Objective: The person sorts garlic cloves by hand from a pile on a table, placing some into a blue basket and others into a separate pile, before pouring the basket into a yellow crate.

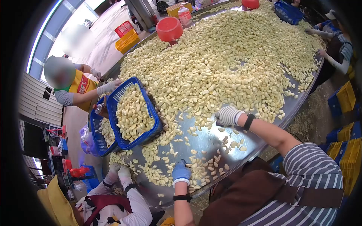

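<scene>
A broad heap of pale peeled garlic cloves (222, 56) covers much of the metal table (211, 140). My left hand (181, 172), in a blue glove, is low over the table's near side among scattered cloves. Its fingers look drawn together and mostly hidden, so what they hold cannot be made out. My right hand (228, 116), in a white striped glove, rests at the heap's near edge. Its fingers are curled down against the cloves, and their tips are out of sight. Loose cloves lie between and around both hands.
A blue basket (152, 132) of cloves stands left of my hands, beside another blue basket (98, 145). Red tubs (169, 29) sit upside down at the back. Gloved co-workers (109, 87) stand around the table. Stacked yellow crates (350, 162) are at the right.
</scene>
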